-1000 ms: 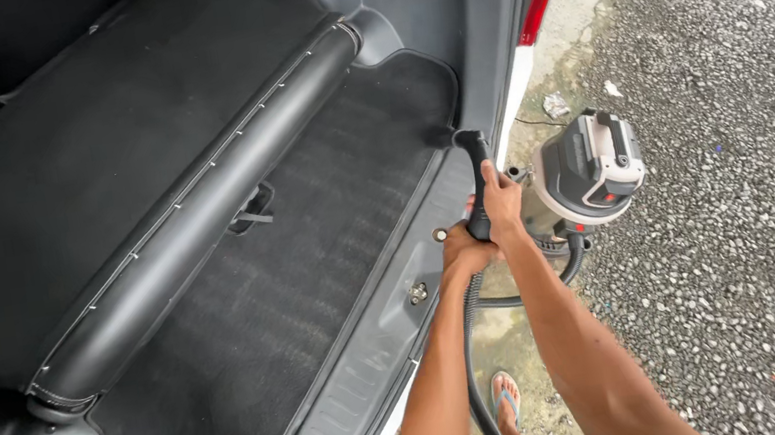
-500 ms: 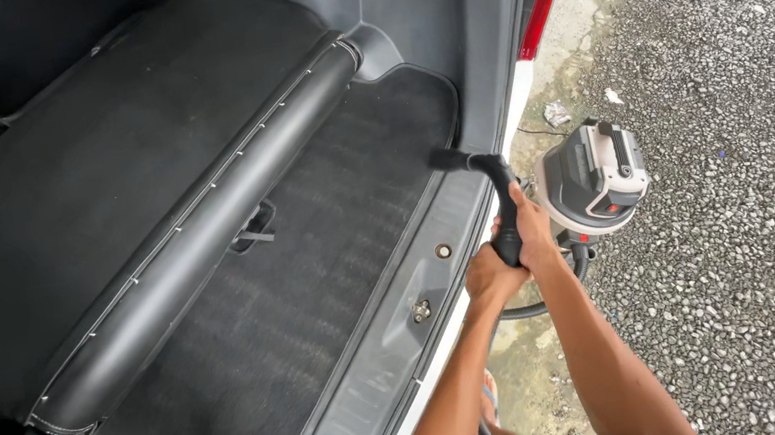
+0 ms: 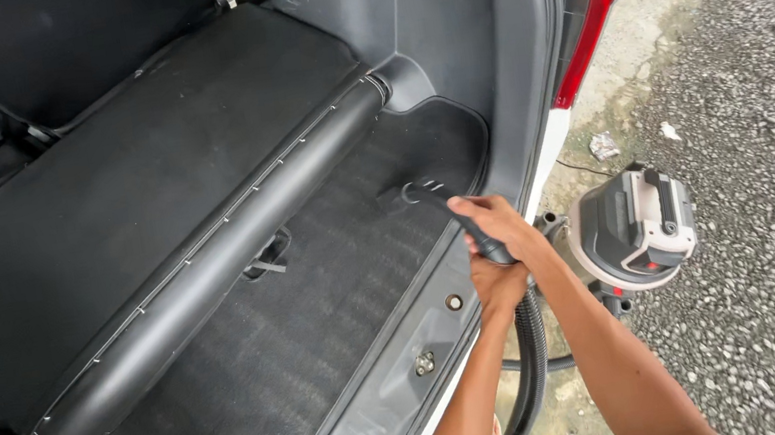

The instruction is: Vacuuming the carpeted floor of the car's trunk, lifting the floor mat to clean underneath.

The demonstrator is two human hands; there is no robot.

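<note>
Leftmost, the folded black rear seatback fills the far left of the open car boot, its rounded vinyl edge running diagonally from near left to far right. Beside it, toward the near side, lies the dark ribbed boot floor mat, bordered by a grey plastic sill plate with two small fasteners. At the mat's far right corner rests the black vacuum nozzle, touching the carpet just beside the boot's side wall. Both hands are wrapped tight around the black vacuum hose: the right hand clasps the wand just behind the nozzle, and the left hand grips it immediately below, nearer the sill. Farther right, the red tail lamp edges the car body, and a grey canister vacuum cleaner stands on the gravelly asphalt ground outside.
</note>
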